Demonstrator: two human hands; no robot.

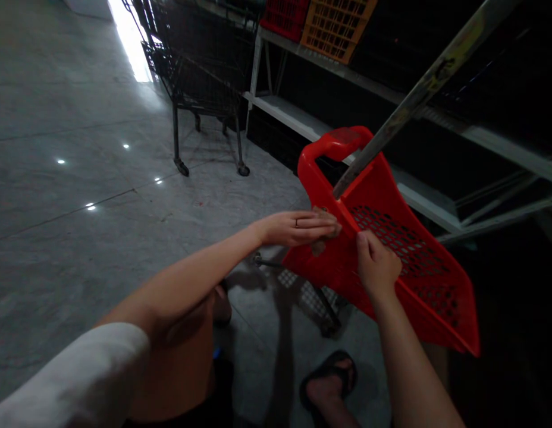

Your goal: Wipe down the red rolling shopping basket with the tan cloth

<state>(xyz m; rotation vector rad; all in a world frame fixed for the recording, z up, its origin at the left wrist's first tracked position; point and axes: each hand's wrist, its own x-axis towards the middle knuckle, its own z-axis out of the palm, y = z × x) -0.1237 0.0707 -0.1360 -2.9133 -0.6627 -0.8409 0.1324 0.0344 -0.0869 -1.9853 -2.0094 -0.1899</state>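
Observation:
A red plastic shopping basket (329, 261) with a perforated side and a moulded handle is tilted in front of me. With its fingers pressed flat together, my left hand (298, 227) holds a crumpled brownish cloth (319, 245) against the basket's outer wall; a ring shows on one finger. Most of the cloth is hidden under the fingers. My right hand (378, 264) is closed around the basket's upper rim, thumb on the near side. A worn metal pole (401, 113) slants down to the basket near its handle.
A dark shopping cart (204, 77) on wheels stands behind, to the left. Along the right runs a metal shelf rack (294, 116), with a red crate (285, 18) and an orange crate (336, 27) on top. My sandalled foot (329, 380) is on the grey tiled floor (80, 255).

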